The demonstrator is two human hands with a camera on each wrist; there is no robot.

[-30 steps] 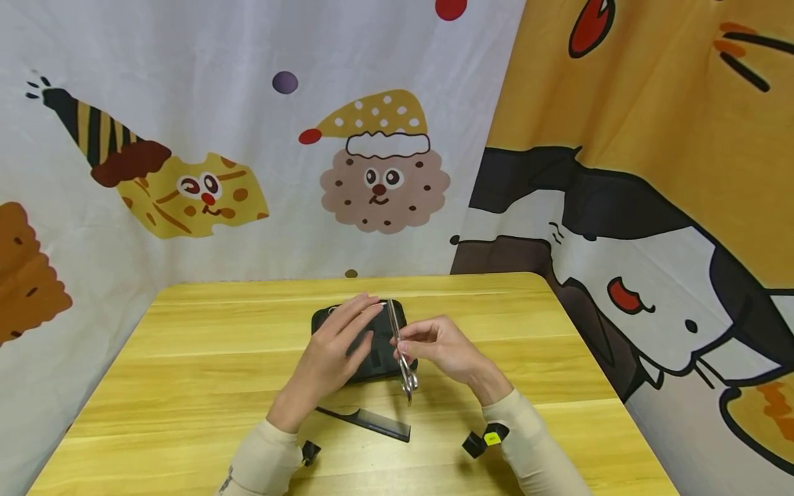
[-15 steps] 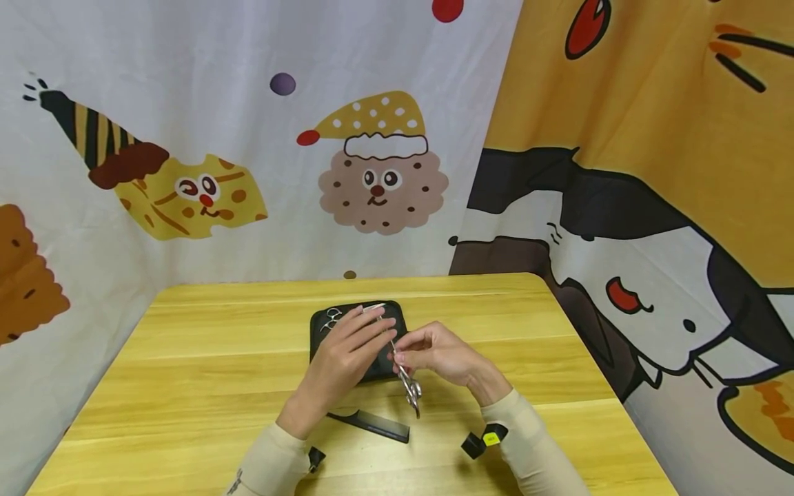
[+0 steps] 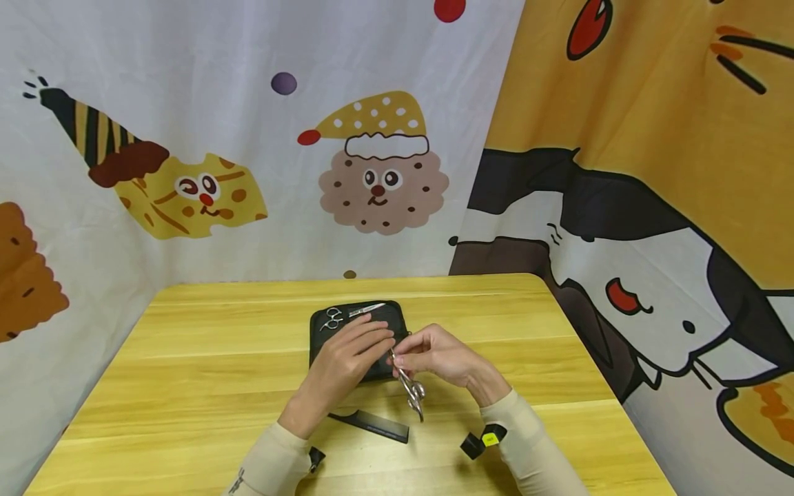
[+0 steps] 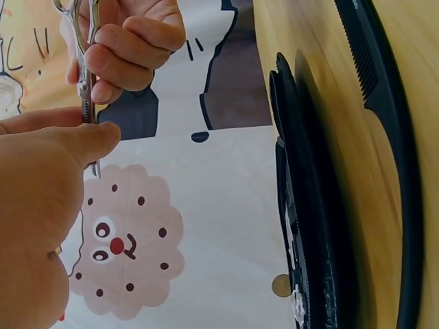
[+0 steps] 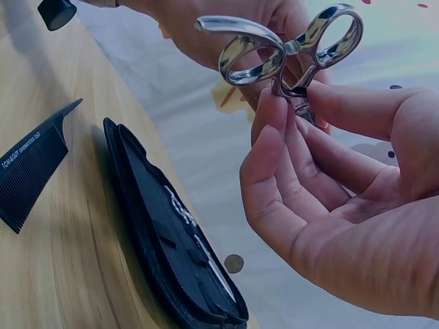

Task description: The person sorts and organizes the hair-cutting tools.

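left hand (image 3: 345,359) beside right hand (image 3: 439,355), both pinching

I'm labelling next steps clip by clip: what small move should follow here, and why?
Probably lower the held scissors toward the black case: the right hand grips them, the left hand pinches the blades, and another pair lies in the case.

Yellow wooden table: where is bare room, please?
The table is bare between left edge and flat black case, and between right hand and right edge. Crowded: the middle, with case, black toothed comb and hand-held silver metal scissors.
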